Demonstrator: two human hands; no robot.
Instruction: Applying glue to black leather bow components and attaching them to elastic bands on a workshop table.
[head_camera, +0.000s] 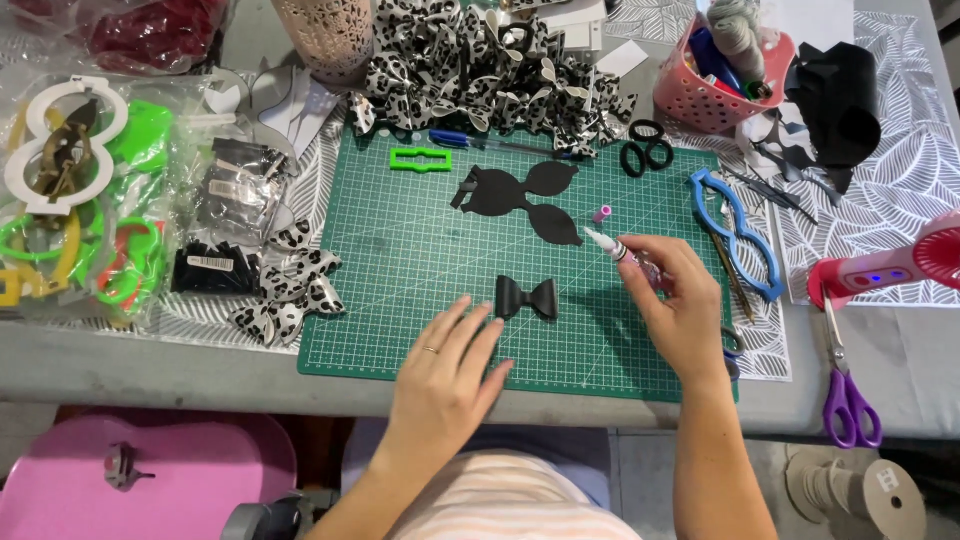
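Along the left edge of the worktop (120, 360): plastic bags (90, 200) hold bow-shaped templates, white, bright green and yellow, all stiff and glossy; a small bag of dark clips lies beside them.
Leopard bows: a few finished satin ones (290, 290) sit just off the mat's left edge, and a large shiny heap (480, 70) lies along the far edge.
Cutting mat (420, 260): green, gridded, flat, at the middle of the worktop; a green bow template (420, 158) and a blue pen lie at its far side.
Black cut-outs (525, 200): matte, thin, leaf-lobed shapes, lying flat at the mat's far middle.
Black bow (526, 297): small, smooth, folded, at the mat's centre, just beyond the left fingertips.
Left hand (445, 375): flat on the mat, fingers spread, holding nothing.
Right hand (680, 300): closed around a glue tube (615, 248), white nozzle pointing left toward the black pieces; its pink cap (601, 213) lies apart on the mat.
Right side: black scissors (648, 150), a blue template (740, 235), a pink perforated basket (715, 85), a pink glue gun (890, 265) and purple-handled scissors (848, 385) near the front edge.
Risk: the uncapped nozzle could drip onto the mat or smear the bow's face if squeezed too hard; the unpinned bow could slide or unfold under the nozzle's push.
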